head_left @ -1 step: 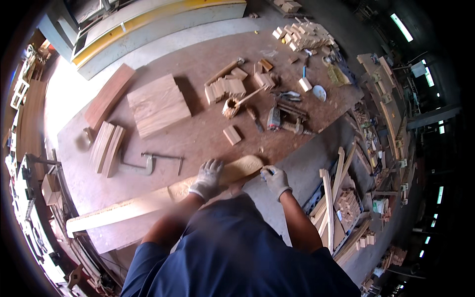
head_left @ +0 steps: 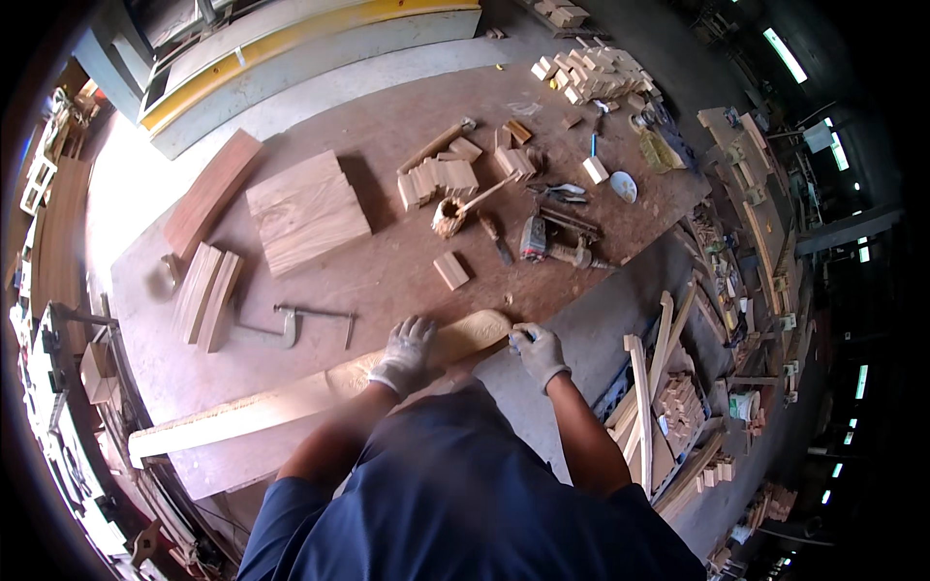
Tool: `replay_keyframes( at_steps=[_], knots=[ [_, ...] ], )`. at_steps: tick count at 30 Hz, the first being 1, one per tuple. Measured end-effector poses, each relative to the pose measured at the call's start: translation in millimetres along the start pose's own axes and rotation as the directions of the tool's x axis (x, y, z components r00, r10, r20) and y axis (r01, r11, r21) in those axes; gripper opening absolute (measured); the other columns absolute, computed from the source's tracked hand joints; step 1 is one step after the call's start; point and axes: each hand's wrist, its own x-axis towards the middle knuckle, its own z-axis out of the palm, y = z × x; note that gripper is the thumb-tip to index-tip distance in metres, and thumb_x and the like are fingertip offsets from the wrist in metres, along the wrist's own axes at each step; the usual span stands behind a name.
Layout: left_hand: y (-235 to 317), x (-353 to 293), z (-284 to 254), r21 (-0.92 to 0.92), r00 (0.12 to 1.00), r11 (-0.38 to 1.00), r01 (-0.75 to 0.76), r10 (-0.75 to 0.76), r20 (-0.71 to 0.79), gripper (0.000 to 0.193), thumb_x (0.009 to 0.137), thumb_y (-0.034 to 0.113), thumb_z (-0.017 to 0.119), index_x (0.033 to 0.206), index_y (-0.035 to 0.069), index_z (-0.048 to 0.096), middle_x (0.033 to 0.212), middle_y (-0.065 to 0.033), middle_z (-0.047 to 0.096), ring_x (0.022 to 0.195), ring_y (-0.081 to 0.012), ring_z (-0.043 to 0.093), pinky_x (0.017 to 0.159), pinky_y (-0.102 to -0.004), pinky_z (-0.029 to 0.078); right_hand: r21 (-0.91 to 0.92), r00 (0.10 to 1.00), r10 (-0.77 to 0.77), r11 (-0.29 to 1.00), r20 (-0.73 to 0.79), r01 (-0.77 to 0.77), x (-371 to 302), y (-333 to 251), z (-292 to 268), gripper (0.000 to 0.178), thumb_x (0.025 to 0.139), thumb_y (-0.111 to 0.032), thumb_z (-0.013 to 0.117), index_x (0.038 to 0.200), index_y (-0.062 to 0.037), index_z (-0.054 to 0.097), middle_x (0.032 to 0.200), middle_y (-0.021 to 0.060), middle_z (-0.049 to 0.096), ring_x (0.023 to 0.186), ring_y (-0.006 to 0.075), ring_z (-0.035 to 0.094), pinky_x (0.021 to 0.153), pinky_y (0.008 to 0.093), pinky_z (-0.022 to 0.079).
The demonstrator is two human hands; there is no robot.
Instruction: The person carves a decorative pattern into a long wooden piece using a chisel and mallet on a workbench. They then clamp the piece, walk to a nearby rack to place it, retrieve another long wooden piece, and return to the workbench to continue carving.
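A long, pale wooden piece with a rounded, carved-looking right end lies along the near edge of the table. My left hand, in a light work glove, rests on top of it with the fingers stretched forward. At the rounded end is my right hand, gloved too, its fingers closed in a pinch. Something small and dark shows at those fingers, too small to name. Ahead of my left hand lies a metal clamp. A small wooden block sits beyond the piece.
Farther off are a wide wooden panel, curved boards, a glue pot with a stick, a power tool and a heap of blocks. Long wood strips stand at my right; a yellow-striped machine stands behind the table.
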Motion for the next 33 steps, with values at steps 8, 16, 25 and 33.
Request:
replay_keyframes(
  at_steps=[8,16,25,33],
  knots=[
    [13,20,11,0.011,0.997,1.000,-0.001,0.002,-0.083,0.090,0.065,0.035,0.085,0.142,0.002,0.052,0.153,-0.0238,0.042,0.147,-0.0432,0.033,0.120,-0.0544,0.032,-0.192,0.946,-0.291,0.946,-0.142,0.262,140,-12,-70,0.017,0.095,-0.013,0.070,0.108,-0.0034,0.072,0.082,0.0020,0.070,0.072,0.0087,0.065,0.066,0.0293,0.053],
    [58,52,-39,-0.132,0.933,0.941,0.312,-0.278,0.228,0.082,0.064,0.012,0.080,0.140,-0.001,0.053,0.151,-0.0240,0.044,0.146,-0.0420,0.036,0.123,-0.0442,0.035,-0.400,0.951,-0.142,0.916,-0.275,0.021,303,-28,-167,0.045,0.087,-0.031,0.076,0.123,-0.0051,0.067,0.116,0.0213,0.073,0.109,0.0359,0.070,0.096,0.0435,0.054],
    [34,36,-1,-0.093,0.944,0.941,0.324,-0.315,0.099,0.082,0.065,0.012,0.079,0.141,-0.001,0.052,0.149,-0.0242,0.046,0.143,-0.0432,0.040,0.120,-0.0468,0.038,-0.664,0.912,-0.205,0.742,-0.355,-0.091,434,-27,-219,0.065,0.088,-0.029,0.072,0.144,-0.0067,0.048,0.137,0.0255,0.057,0.129,0.0413,0.055,0.107,0.0484,0.046],
    [30,30,-3,-0.078,0.957,0.955,0.286,-0.280,0.075,0.086,0.063,0.015,0.083,0.141,-0.001,0.052,0.148,-0.0233,0.047,0.143,-0.0426,0.040,0.120,-0.0466,0.038,-0.388,0.941,-0.026,0.914,-0.338,-0.114,456,-6,-201,0.035,0.092,-0.030,0.072,0.115,-0.0058,0.062,0.109,0.0153,0.073,0.099,0.0359,0.071,0.085,0.0486,0.057]
  ],
)
